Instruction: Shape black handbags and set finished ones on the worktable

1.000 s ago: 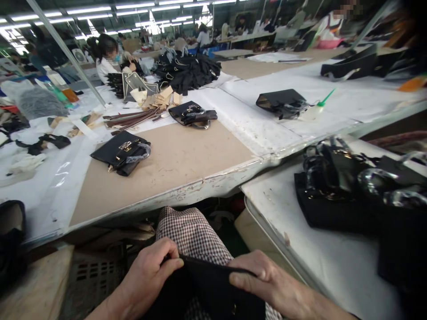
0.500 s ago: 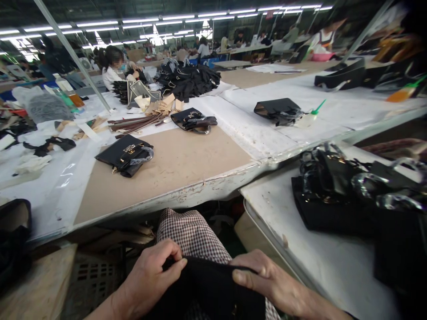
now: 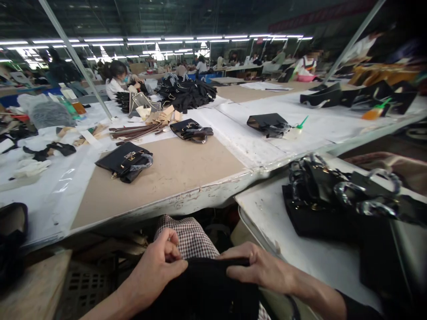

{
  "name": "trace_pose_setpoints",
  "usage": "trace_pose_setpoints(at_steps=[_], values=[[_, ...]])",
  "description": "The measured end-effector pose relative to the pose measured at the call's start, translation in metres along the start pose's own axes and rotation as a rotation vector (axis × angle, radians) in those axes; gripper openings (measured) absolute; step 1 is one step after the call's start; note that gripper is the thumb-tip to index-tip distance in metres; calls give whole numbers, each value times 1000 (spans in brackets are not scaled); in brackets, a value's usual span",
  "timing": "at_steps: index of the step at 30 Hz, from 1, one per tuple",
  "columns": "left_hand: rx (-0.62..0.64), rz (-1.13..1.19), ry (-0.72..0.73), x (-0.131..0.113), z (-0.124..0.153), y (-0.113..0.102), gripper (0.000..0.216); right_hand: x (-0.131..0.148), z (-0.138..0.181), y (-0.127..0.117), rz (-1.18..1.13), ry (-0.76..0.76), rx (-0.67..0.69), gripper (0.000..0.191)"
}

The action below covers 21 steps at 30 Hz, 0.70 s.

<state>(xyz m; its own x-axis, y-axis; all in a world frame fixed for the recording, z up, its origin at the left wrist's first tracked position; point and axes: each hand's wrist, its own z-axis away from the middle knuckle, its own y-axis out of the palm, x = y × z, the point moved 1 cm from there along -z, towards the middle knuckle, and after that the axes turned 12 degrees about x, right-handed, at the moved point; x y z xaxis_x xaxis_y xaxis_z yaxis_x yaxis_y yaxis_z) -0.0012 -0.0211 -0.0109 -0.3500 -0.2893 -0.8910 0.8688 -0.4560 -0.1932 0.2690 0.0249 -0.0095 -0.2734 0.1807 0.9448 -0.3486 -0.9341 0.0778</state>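
A black bag [image 3: 210, 291] lies across my lap, its top edge toward the table and a small gold-coloured fitting low on its front. My left hand [image 3: 162, 262] pinches the bag's upper left edge, thumb on the near side and fingers curled. At the right part of the same edge, my right hand [image 3: 255, 266] grips with the thumb in front and the fingers behind. Checked cloth [image 3: 188, 238] covers my legs beneath the bag. The bag's lower part runs out of view.
Black handbags [image 3: 125, 161] with wrapped handles lie on the brown board [image 3: 167, 178]. On the right-hand side table [image 3: 267, 218] sits a pile of black bags [image 3: 327, 213]. Brown strips [image 3: 140, 131] and a glue bottle [image 3: 375, 110] are farther off. A co-worker [image 3: 116, 80] sits across the table.
The view has tilted up and turned slightly to the right. My right hand has shifted a little left along the bag's edge; both hands still hold it.
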Motion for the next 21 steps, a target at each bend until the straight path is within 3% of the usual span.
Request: trace_pose_setpoints(at_steps=[7,9,16,21], values=[[23,-17,0,-4,-1,0,29,31,-23,-6,563,90,59,10],[26,7,-5,-3,0,-1,28,34,-35,-5,637,76,84,14],[11,35,-11,4,0,-6,24,30,-60,-4,640,-10,115,20],[35,44,-6,6,-2,-8,22,28,-67,-7,583,8,152,23]])
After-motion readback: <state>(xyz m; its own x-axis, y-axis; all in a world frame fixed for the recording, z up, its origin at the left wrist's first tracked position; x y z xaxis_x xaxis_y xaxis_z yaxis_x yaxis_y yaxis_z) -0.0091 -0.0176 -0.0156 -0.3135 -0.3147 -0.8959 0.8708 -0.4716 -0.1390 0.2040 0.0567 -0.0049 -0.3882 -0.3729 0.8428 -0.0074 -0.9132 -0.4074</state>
